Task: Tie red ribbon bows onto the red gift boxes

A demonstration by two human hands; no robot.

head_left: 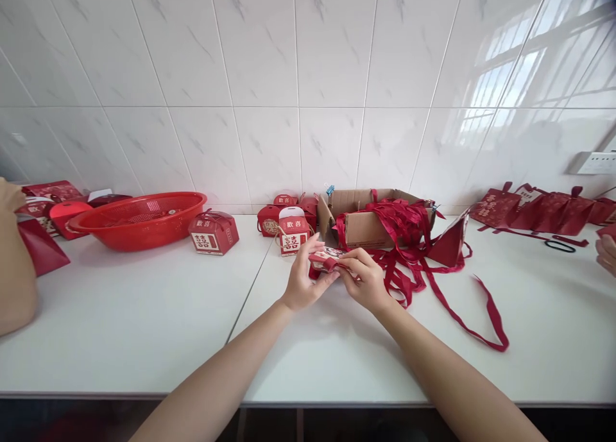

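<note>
Both hands meet over a small red and white gift box (323, 256) just above the white table. My left hand (303, 281) cups it from the left, thumb along the near edge and fingers behind. A dark red ribbon (330, 263) crosses the box. My right hand (366, 278) is closed, its thumb and fingertips pinching the ribbon at the box's near side; the exact grip is partly hidden. Behind them, a cardboard box (368, 231) has a tangle of red ribbons (403, 222) spilling over its front. A standing gift box (294, 231) is just behind my left hand.
At left are a red plastic basket (139, 227), another gift box (214, 233) and a person's arm (14, 269). A loose ribbon (481, 339) trails right. Red pouches (553, 211), black scissor handles (559, 246) and another person's hand (607, 253) are farther right.
</note>
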